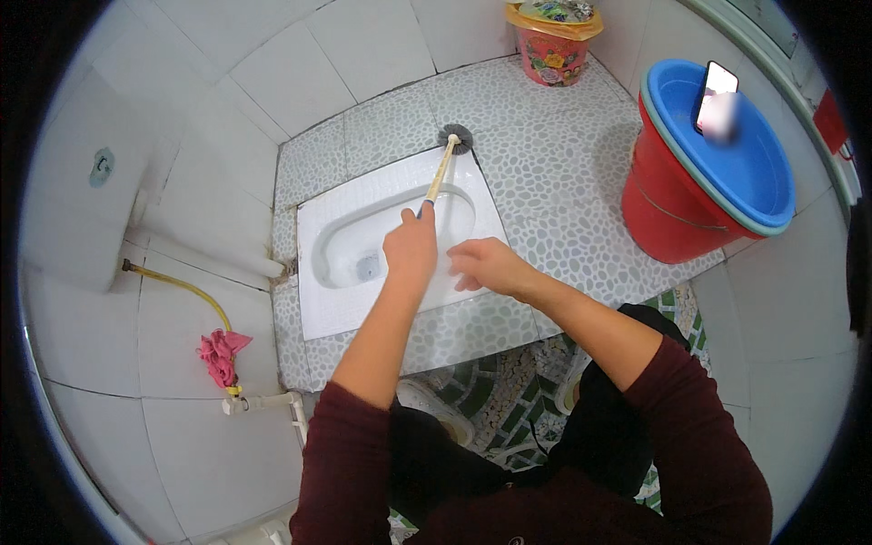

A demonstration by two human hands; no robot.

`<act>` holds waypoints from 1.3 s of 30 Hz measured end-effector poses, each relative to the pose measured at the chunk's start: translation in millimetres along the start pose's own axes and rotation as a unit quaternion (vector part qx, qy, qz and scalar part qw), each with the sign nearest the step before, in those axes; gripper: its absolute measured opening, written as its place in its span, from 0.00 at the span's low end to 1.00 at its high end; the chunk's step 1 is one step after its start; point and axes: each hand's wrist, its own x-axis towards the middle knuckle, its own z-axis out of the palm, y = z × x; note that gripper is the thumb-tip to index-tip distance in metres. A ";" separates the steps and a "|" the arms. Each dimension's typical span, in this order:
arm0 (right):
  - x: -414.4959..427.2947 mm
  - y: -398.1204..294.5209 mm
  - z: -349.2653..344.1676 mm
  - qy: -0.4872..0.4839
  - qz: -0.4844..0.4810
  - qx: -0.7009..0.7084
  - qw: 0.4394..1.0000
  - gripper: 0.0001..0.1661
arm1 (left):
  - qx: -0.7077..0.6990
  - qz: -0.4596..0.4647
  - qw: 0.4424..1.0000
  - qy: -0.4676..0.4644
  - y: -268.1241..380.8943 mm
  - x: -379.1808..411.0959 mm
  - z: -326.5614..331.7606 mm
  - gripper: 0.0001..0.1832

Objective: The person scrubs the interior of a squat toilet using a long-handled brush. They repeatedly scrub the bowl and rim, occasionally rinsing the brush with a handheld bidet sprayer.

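A toilet brush (441, 170) with a pale handle is gripped near its blue end by my left hand (411, 246). Its round grey bristle head (455, 139) rests at the far right corner of a white squat toilet (320, 317), by the pebble-patterned tiles. Over the near right part of the toilet hovers my right hand (487, 267), its fingers apart and slightly blurred, holding nothing. The drain hole (368, 266) shows at the left end of the bowl.
At the right a red bucket (671, 218) carries a blue basin (756, 184) with a phone (715, 95). A flowered waste bin (553, 58) stands at the back. Along the left wall are a cistern (82, 184), a yellow hose (184, 283) and a pink cloth (221, 357).
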 end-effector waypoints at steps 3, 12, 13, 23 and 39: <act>-7.8 -1.5 -7.4 -0.017 -0.029 -0.092 0.995 0.22 | 0.061 0.012 0.998 0.008 -10.6 8.1 6.9 0.26; -37.0 -1.1 -27.3 0.002 -0.124 -0.530 0.839 0.08 | 0.139 0.108 0.973 -0.145 27.4 -63.6 -55.5 0.29; -38.8 0.9 -28.9 -0.015 -0.118 -0.555 0.823 0.08 | 0.144 0.107 0.974 -0.136 30.7 -60.1 -52.6 0.28; -51.0 2.4 -46.2 -0.029 -0.071 -0.624 0.778 0.08 | 0.100 0.017 0.992 -0.077 26.2 0.4 1.5 0.25; -60.9 5.7 -75.5 -0.053 0.022 -0.652 0.756 0.09 | 0.149 0.132 0.975 -0.094 26.9 -119.4 -59.3 0.30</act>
